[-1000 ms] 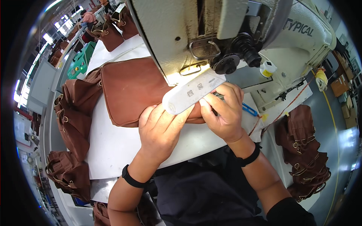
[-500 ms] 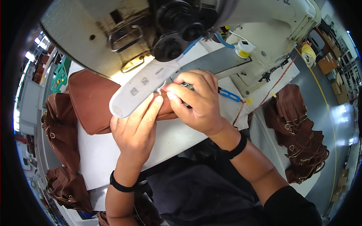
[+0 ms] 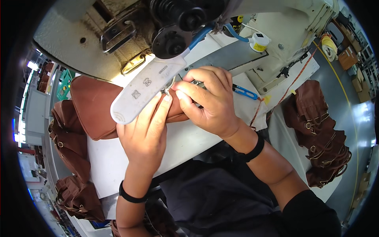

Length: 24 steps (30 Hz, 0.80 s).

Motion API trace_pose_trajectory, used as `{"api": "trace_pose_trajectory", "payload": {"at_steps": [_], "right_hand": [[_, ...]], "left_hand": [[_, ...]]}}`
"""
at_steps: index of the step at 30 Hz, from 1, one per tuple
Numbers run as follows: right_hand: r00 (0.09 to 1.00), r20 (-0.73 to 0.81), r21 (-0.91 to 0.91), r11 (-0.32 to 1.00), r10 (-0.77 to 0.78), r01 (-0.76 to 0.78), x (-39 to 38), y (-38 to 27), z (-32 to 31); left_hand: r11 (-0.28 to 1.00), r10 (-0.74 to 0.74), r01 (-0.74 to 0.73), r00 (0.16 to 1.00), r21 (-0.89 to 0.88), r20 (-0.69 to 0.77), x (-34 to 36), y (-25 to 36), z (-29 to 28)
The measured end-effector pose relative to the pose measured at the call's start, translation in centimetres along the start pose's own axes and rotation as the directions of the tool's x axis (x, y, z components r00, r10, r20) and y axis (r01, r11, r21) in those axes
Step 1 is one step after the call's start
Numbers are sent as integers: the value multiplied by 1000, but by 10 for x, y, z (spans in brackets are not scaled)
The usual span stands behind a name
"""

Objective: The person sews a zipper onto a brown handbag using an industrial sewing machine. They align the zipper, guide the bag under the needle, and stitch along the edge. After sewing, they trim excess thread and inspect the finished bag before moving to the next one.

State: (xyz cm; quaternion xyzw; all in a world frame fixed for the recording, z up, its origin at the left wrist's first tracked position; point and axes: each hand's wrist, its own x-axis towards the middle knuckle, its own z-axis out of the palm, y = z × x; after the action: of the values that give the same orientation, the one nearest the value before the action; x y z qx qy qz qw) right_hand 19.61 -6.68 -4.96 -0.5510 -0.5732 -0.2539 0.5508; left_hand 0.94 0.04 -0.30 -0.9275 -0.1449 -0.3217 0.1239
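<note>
My left hand (image 3: 142, 134) lies on the brown leather bag (image 3: 94, 110), fingers stretched up to a small cream strand and metal part (image 3: 167, 89) at the sewing machine's needle area. My right hand (image 3: 207, 102) has its fingers curled in beside that strand, index and thumb close to it; what they grip is too small to make out. A white oblong plate with printed symbols (image 3: 140, 91) covers part of the work below the machine head (image 3: 98, 35).
Brown bags pile at left (image 3: 71, 150) and right (image 3: 316, 142). A blue-handled tool (image 3: 244, 91), a small white bottle (image 3: 259, 41) and a red cord (image 3: 290, 87) lie around the machine bed (image 3: 241, 59). The white worktable (image 3: 106, 166) is beneath the bag.
My view has shifted toward the machine head. My right fingers have drawn in to the cream strand, and my left fingertips have moved up beside them, now visible below the plate.
</note>
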Motion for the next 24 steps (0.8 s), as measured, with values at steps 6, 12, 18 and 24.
{"api": "trace_pose_trajectory", "payload": {"at_steps": [6, 12, 18, 24], "right_hand": [[997, 32, 68, 995, 74, -76, 14, 3, -10], [990, 58, -180, 976, 131, -119, 32, 12, 1], [961, 46, -213, 943, 271, -256, 40, -4, 19], [950, -50, -54, 949, 308, -310, 39, -8, 19]], "left_hand": [[940, -302, 327, 931, -100, 205, -14, 47, -30], [896, -339, 387, 913, -217, 226, 2, 6, 7], [884, -273, 285, 958, -370, 86, 28, 8, 41], [903, -386, 379, 923, -205, 7, 11, 18, 28]]}}
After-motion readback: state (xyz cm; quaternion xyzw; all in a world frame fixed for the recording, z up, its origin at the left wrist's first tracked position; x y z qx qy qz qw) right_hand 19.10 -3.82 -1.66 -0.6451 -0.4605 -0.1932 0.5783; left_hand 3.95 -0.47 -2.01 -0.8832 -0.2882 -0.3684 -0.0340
